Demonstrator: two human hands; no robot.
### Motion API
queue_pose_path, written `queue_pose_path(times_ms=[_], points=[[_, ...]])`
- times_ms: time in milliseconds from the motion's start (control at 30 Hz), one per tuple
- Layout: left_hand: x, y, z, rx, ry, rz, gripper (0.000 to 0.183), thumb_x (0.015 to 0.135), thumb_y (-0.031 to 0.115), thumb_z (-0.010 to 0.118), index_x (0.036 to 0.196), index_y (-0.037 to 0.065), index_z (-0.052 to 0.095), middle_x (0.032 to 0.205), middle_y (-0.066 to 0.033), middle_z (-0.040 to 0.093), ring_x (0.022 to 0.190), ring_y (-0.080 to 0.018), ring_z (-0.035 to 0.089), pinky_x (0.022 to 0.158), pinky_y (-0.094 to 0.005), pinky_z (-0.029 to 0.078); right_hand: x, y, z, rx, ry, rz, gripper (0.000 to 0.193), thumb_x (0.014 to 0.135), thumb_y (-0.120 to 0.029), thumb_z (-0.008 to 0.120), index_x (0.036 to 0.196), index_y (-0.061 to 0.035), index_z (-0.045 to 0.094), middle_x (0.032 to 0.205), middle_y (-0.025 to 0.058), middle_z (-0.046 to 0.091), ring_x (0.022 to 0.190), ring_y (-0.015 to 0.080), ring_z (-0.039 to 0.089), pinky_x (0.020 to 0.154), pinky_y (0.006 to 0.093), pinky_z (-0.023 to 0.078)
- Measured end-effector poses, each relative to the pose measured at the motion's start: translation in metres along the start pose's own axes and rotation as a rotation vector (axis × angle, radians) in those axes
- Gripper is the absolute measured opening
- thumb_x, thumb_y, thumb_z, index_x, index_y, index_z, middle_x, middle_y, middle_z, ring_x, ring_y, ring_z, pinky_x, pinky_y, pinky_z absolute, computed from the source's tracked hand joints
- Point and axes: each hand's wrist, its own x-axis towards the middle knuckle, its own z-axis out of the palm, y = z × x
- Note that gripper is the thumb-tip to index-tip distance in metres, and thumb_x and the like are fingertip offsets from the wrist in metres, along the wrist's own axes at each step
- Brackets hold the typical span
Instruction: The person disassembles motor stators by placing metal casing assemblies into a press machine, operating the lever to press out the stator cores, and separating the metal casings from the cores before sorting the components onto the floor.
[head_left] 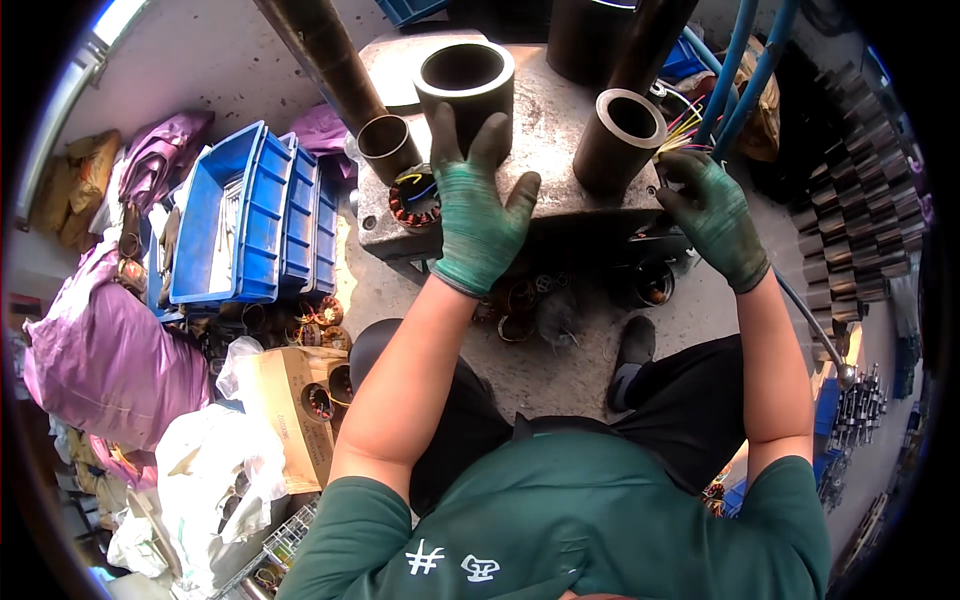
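My left hand, in a green glove with dark fingertips, is open with its fingers spread. It is in front of a wide dark metal cylinder on the metal machine bed, covering part of its lower side. Beside its wrist sits a motor stator with copper windings and blue and yellow wires. Behind the stator stands a dark tube. My right hand, gloved alike, has bent fingers held apart from the thumb. It is next to a thick-walled cylinder and a bunch of coloured wires.
The metal bed carries thick upright posts. Blue crates and purple sacks lie at left. A cardboard box and several stators are on the floor. Stacked metal sleeves stand at right, behind a hose.
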Motion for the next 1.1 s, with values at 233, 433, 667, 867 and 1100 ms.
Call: queue_pose_path(times_ms=[233, 433, 667, 867, 1100], points=[[-0.016, 0.013, -0.013, -0.125, -0.059, 0.003, 0.050, 0.086, 0.002, 0.078, 0.133, 0.008, 0.064, 0.136, -0.0166, 0.061, 0.122, -0.0357, 0.061, 0.106, -0.0413, 0.052, -0.009, -0.033, -0.012, 0.052, -0.335, 0.183, 0.045, 0.095, -0.019, 0.072, 0.132, 0.0045, 0.065, 0.113, 0.0214, 0.073, 0.099, 0.0280, 0.074, 0.089, 0.0376, 0.058], [-0.023, -0.025, -0.063, 0.240, 0.207, -0.166, 0.045, 0.080, 0.009, 0.085, 0.122, 0.007, 0.069, 0.129, -0.0153, 0.059, 0.119, -0.0325, 0.058, 0.101, -0.0404, 0.051, -0.019, -0.031, -0.019, 0.096, -0.466, 0.204, 0.056, 0.099, -0.033, 0.066, 0.140, 0.0049, 0.059, 0.112, 0.0269, 0.073, 0.107, 0.0347, 0.073, 0.094, 0.0412, 0.056], [-0.029, -0.023, -0.076, 0.263, -0.074, -0.345, 0.054, 0.069, 0.020, 0.091, 0.119, 0.010, 0.072, 0.129, -0.0163, 0.063, 0.118, -0.0363, 0.064, 0.102, -0.0467, 0.054, -0.029, -0.030, -0.021, -0.064, -0.652, 0.119, 0.049, 0.104, -0.034, 0.062, 0.142, -0.0031, 0.060, 0.116, 0.0254, 0.072, 0.106, 0.0356, 0.072, 0.086, 0.0417, 0.059], [-0.046, -0.043, -0.053, 0.273, -0.183, -0.278, 0.051, 0.067, 0.004, 0.090, 0.112, -0.001, 0.068, 0.133, -0.0174, 0.054, 0.116, -0.0318, 0.063, 0.100, -0.0367, 0.058, -0.033, -0.023, 0.017, 0.081, -0.568, -0.231, 0.040, 0.103, -0.027, 0.064, 0.138, -0.0066, 0.062, 0.136, 0.0216, 0.065, 0.109, 0.0357, 0.072, 0.088, 0.0414, 0.061], [-0.052, 0.054, -0.023, -0.185, -0.049, 0.103, 0.051, 0.067, 0.004, 0.094, 0.107, 0.010, 0.064, 0.132, -0.0179, 0.052, 0.121, -0.0357, 0.059, 0.101, -0.0414, 0.054, -0.034, -0.065, 0.031, 0.968, -0.542, 0.614, 0.076, 0.101, -0.039, 0.067, 0.159, 0.0023, 0.038, 0.136, 0.0180, 0.063, 0.110, 0.0234, 0.071, 0.095, 0.0346, 0.057]])
